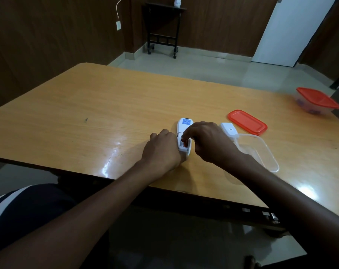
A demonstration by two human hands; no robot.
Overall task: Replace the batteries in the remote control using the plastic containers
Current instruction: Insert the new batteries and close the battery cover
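Left hand (162, 148) clamping remote control (184, 136), right hand (205, 141) fingertips pinching inside battery bay; risk: slipping, bending spring contact.

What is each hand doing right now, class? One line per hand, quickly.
Left hand: closed around the remote control, steadying it on the table.
Right hand: fingertips in the open battery compartment; whether it holds anything cannot be told.

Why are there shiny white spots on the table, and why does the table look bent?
Head view: the white spots are light glaring off the glossy table, one near the left hand, another at the right edge; the wide-angle lens bows the table's edges; the room is dim, so the remote looks slightly soft.
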